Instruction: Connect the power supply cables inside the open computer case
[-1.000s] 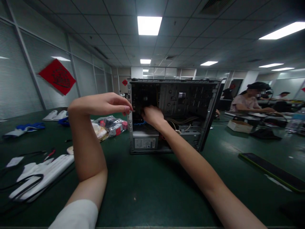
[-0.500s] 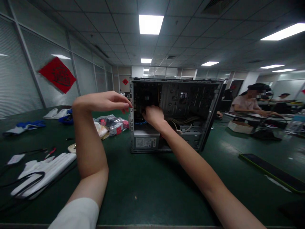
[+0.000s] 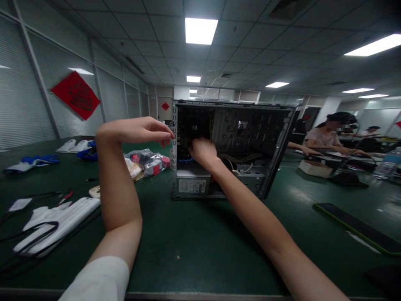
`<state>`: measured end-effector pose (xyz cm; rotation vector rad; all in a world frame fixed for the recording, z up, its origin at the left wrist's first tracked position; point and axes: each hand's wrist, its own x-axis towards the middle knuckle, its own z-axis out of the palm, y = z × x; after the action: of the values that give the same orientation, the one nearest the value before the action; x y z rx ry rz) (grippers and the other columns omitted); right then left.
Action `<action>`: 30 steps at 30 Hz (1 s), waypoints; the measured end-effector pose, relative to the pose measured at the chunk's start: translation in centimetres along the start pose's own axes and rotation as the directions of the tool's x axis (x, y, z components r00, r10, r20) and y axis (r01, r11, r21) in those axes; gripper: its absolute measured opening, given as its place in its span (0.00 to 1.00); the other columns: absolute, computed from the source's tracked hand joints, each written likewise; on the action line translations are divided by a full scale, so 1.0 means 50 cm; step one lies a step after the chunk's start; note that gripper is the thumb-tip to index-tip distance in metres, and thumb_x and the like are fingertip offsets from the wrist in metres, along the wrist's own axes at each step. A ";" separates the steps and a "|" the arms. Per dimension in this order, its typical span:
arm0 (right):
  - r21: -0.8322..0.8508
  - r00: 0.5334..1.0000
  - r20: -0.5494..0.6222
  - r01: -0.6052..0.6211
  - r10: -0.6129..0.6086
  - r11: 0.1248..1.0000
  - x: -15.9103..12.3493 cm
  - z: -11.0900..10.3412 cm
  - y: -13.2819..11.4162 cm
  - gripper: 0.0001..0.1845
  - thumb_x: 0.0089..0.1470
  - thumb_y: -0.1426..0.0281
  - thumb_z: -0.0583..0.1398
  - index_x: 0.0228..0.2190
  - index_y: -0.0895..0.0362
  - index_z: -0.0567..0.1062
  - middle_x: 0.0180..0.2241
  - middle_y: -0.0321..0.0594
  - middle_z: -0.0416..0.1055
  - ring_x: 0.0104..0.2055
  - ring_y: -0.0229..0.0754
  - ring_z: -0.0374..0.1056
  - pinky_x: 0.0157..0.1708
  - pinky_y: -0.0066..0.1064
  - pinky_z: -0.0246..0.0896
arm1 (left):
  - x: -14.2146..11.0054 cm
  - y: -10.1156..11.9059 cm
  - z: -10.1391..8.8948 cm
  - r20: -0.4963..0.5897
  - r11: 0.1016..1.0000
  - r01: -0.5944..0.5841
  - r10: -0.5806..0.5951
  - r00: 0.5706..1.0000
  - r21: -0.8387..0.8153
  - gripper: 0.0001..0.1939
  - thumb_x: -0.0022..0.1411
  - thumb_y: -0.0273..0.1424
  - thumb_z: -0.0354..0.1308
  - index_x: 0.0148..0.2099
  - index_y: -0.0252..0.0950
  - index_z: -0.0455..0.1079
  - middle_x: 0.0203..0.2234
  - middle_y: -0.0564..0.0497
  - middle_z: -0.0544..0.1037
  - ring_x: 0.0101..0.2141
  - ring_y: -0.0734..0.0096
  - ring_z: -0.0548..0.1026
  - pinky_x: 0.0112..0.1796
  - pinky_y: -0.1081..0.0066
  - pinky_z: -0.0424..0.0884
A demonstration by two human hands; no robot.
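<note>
An open computer case [image 3: 286, 125] stands upright on the green table, its inside facing me. My right hand [image 3: 203, 151] reaches into its left part, above the power supply [image 3: 191, 185]. Those fingers are curled and closed; whatever they grip is lost in the dark interior. Beside the hand lie blue cables [image 3: 184, 160], and pale cables [image 3: 232, 162] run to the right of my wrist. My left hand [image 3: 149, 130] is bent at the wrist with loosely stretched fingers. Its fingertips are at the case's left edge, and I see nothing held in it.
Left of my arm lie a white power strip [image 3: 62, 230] with black cords and blue-and-white gloves [image 3: 34, 163]. A plastic bag of parts [image 3: 150, 162] sits beside the case. Rightward are a black-and-green strip-shaped thing [image 3: 354, 225], a small box [image 3: 315, 168] and a seated person [image 3: 326, 136].
Both my hands stay nearly in place at the case. The view has shifted slightly. On the right, another person's hand and forearm now extend above the small box.
</note>
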<state>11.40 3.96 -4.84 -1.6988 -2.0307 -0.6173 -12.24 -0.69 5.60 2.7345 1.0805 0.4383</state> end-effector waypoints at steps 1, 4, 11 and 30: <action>0.000 1.000 -0.001 -0.001 0.001 1.000 0.000 0.000 0.000 0.20 0.70 0.66 0.54 0.46 0.61 0.84 0.45 0.61 0.82 0.48 0.58 0.81 0.44 0.40 0.76 | 0.001 0.002 0.000 0.003 1.000 -0.002 0.002 1.000 0.003 0.29 0.66 0.52 0.57 0.58 0.37 0.79 0.44 0.45 0.85 0.45 0.59 0.82 0.46 0.69 0.75; 0.001 1.000 -0.004 0.009 -0.009 1.000 0.001 0.001 -0.001 0.21 0.70 0.66 0.53 0.47 0.60 0.84 0.45 0.60 0.82 0.48 0.58 0.81 0.44 0.41 0.76 | 0.006 0.006 0.002 0.018 1.000 0.002 -0.002 1.000 0.012 0.31 0.67 0.52 0.56 0.61 0.37 0.77 0.46 0.45 0.85 0.45 0.59 0.81 0.46 0.69 0.75; 0.017 0.999 0.001 0.046 -0.046 0.999 0.016 0.002 -0.004 0.20 0.69 0.69 0.54 0.48 0.63 0.84 0.45 0.62 0.82 0.48 0.60 0.81 0.46 0.41 0.76 | 0.018 0.015 0.009 0.054 0.999 -0.005 0.003 0.999 0.042 0.31 0.67 0.52 0.55 0.61 0.37 0.77 0.45 0.46 0.85 0.46 0.60 0.81 0.48 0.69 0.75; 0.051 0.996 0.021 0.081 -0.082 0.995 0.023 -0.023 0.013 0.21 0.71 0.67 0.55 0.50 0.63 0.84 0.47 0.63 0.81 0.52 0.60 0.80 0.50 0.40 0.73 | 0.032 0.051 0.022 0.089 0.996 -0.020 0.012 0.996 0.089 0.30 0.67 0.52 0.55 0.59 0.38 0.78 0.45 0.47 0.85 0.45 0.60 0.81 0.46 0.71 0.73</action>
<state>11.90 4.34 -3.20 -1.6093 -2.1224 -0.5707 -9.14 -1.49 5.57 2.8130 1.0816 0.2739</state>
